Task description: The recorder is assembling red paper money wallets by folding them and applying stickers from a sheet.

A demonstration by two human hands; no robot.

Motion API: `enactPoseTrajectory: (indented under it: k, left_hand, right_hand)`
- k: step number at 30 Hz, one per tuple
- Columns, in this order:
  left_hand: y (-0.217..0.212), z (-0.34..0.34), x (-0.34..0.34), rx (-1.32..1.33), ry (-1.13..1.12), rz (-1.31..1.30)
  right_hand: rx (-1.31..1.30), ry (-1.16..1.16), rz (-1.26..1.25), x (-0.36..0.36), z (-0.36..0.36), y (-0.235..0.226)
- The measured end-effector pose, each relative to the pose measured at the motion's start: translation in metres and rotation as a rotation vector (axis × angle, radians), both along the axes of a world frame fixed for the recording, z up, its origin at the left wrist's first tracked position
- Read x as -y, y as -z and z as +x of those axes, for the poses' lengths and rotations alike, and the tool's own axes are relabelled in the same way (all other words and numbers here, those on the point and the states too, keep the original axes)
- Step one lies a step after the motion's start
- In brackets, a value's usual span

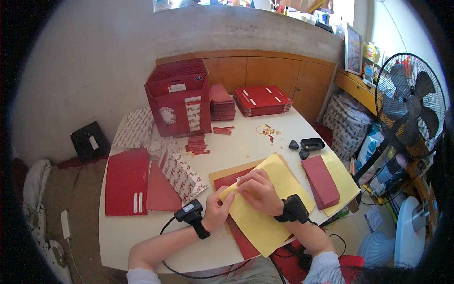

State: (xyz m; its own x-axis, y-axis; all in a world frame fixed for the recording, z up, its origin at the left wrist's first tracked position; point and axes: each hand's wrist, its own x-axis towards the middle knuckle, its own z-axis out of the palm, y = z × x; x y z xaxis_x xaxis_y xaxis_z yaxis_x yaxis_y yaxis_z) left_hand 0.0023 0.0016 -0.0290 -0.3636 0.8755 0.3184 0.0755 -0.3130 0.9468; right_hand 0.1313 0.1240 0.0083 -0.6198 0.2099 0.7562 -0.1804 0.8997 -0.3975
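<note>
A yellow sheet (257, 227) lies slantwise across the front of the white table, over a red board (243, 239) and a tan one (226, 171). My left hand (217, 208) is closed on the sheet's left edge, thumb on top. Just to its right, my right hand (261, 190) bends over the same edge with fingertips pinched together. A small whitish bit shows at those fingertips, too small to name. Each wrist wears a black strapped device with a cable. Right of the sheet, a stack of dark red cards (320, 182) rests on more yellow paper (341, 177).
A tall red box (177, 111) stands at the back, beside stacked red pieces (222, 102) and red boards (263, 100). Patterned wrapping (179, 173) and a red panel (126, 182) lie left. Right are a black case (312, 144) and a fan (411, 104).
</note>
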Motion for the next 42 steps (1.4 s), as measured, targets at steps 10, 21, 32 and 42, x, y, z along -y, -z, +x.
enactPoseTrajectory:
  k: [10,21,32,42]
  left_hand:
    - [0.004,-0.003,-0.001,0.054,0.024,-0.005]
    - [-0.001,-0.006,-0.012,0.277,-0.099,-0.094]
    - [-0.03,-0.027,-0.032,0.658,0.056,-0.045]
    - [-0.023,-0.034,-0.032,0.492,0.201,-0.213]
  right_hand:
    - [0.017,-0.023,0.024,0.001,0.0,-0.003]
    - [0.043,-0.184,-0.235,-0.001,0.015,-0.016]
    - [-0.414,-0.123,-0.623,-0.027,0.031,-0.021]
    - [-0.37,-0.129,-0.633,-0.025,0.032,-0.021]
